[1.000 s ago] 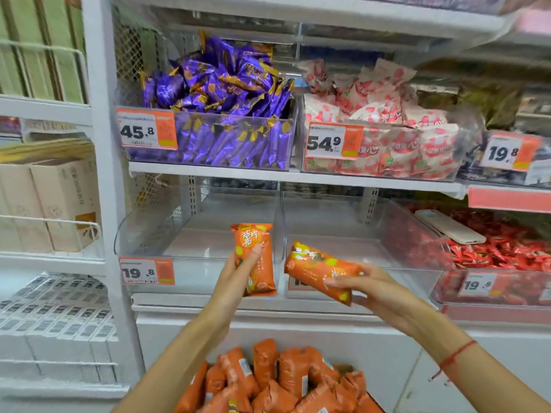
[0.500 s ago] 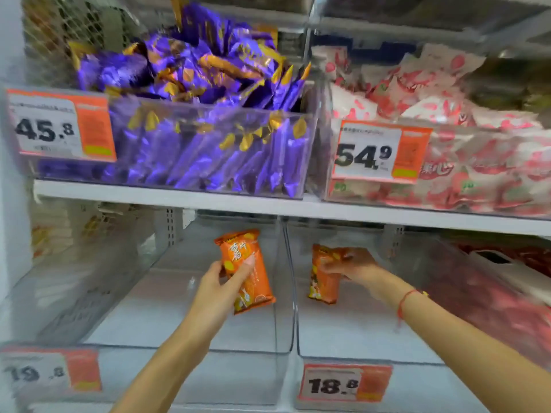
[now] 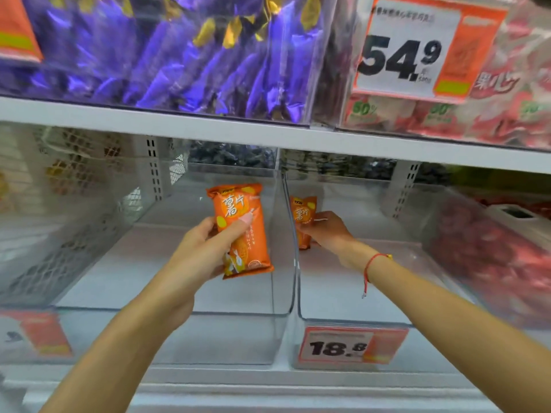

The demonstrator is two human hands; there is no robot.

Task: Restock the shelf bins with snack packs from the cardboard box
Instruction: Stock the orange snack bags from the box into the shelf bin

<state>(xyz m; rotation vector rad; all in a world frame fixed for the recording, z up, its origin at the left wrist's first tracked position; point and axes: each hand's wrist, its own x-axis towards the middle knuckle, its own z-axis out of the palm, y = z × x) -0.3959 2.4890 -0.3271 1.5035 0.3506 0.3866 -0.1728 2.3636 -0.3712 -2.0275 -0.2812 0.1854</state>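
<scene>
Two clear bins occupy the lower shelf: the left bin at centre frame is bare, and the right bin holds only the pack being placed. The left hand grips one orange snack pack above the left bin; the right hand pinches a second pack upright at the right bin's rear. Restocking appears barely begun; the cardboard box is out of view.

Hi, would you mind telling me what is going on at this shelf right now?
A person is restocking clear bins on the lower shelf. The left hand holds an orange snack pack over the left bin. The right hand holds a second orange pack upright deep in the right bin, the one tagged 18.8. Both bins look otherwise empty.
</scene>
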